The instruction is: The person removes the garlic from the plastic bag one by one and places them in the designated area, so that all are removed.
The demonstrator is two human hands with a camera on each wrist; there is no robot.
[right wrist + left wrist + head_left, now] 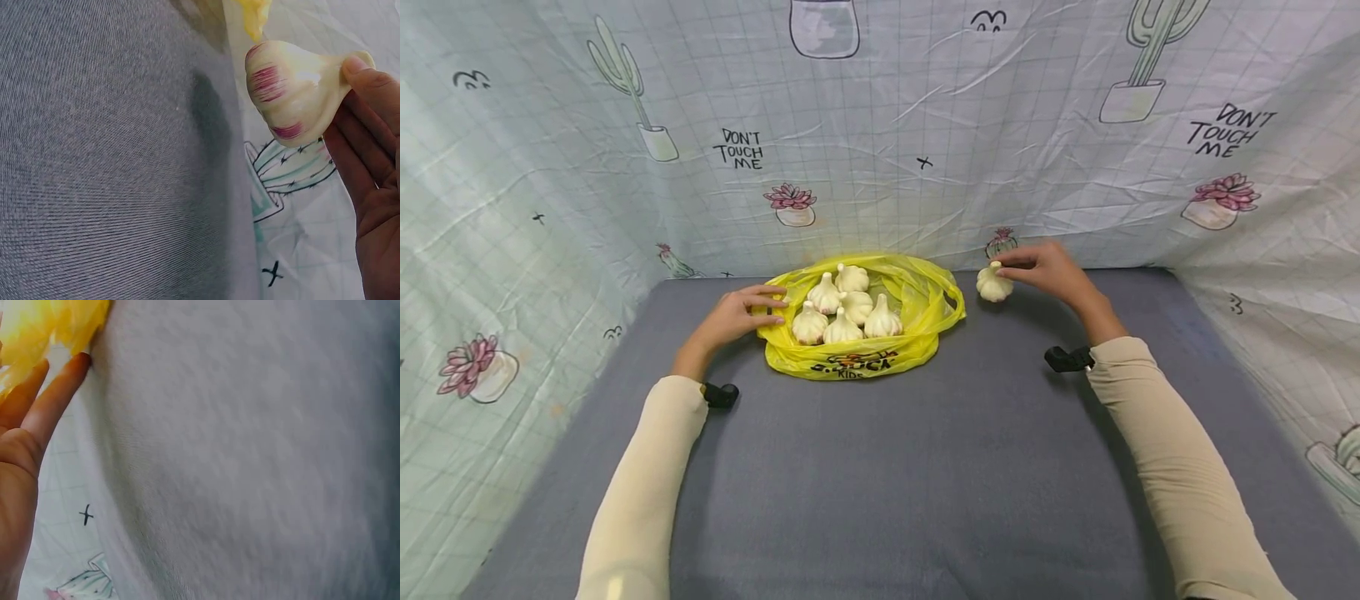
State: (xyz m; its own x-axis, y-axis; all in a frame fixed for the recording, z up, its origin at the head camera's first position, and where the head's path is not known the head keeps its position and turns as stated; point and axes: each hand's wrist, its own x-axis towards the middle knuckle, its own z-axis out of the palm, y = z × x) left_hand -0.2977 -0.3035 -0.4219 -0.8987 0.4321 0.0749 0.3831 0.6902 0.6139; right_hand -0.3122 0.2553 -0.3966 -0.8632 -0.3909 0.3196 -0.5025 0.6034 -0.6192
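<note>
My right hand (1051, 273) pinches a garlic bulb (995, 283) by its stem, to the right of the yellow plastic bag (925, 346). The right wrist view shows that bulb (294, 94) side-on, pale with purple streaks, its stem between thumb and fingers and its shadow on the cloth. At the bag's left rim rests my left hand (733, 315), fingers fairly straight and spread against the plastic. Several more garlic bulbs (842, 327) sit inside the open bag, stems mostly up. In the left wrist view, fingers (59, 394) reach to the crumpled yellow plastic (56, 325).
A grey cloth (880, 475) covers the tabletop. Behind the bag rises a pale curtain (880, 125) printed with cacti and words, and it continues along both sides. Each wrist carries a black strap-on camera (1067, 359).
</note>
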